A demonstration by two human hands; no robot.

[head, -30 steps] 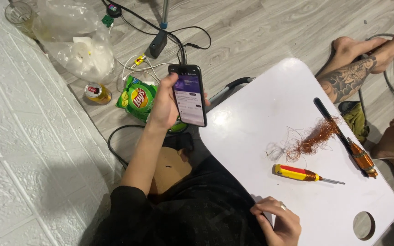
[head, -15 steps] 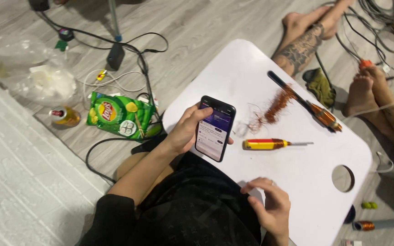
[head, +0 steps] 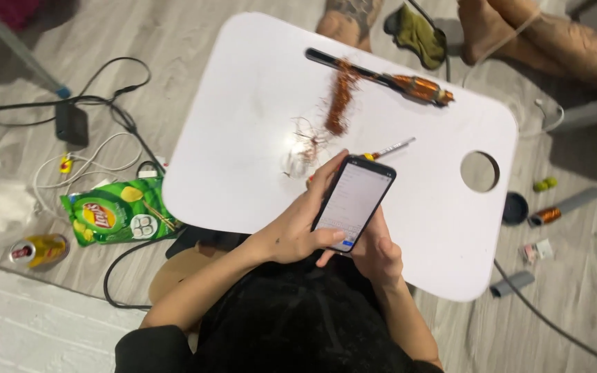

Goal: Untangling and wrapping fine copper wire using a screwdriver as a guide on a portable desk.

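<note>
Holding a dark smartphone just below the middle of the frame, the left hand wraps its fingers round the phone's left edge with the thumb across the lower corner, a closed grip. The right hand sits beneath and behind the phone, fingers curled up against its back; it supports the phone too, though how firmly I cannot tell.

The phone hangs over the near edge of the white lap table. Right behind its top edge lies a screwdriver, mostly hidden, and a tangle of thin copper wire spreads toward the upper centre beside a long orange-handled tool.

With eyes on the screen, a hand lowering the phone could likely catch the wire strands or nudge the screwdriver off the table.
</note>
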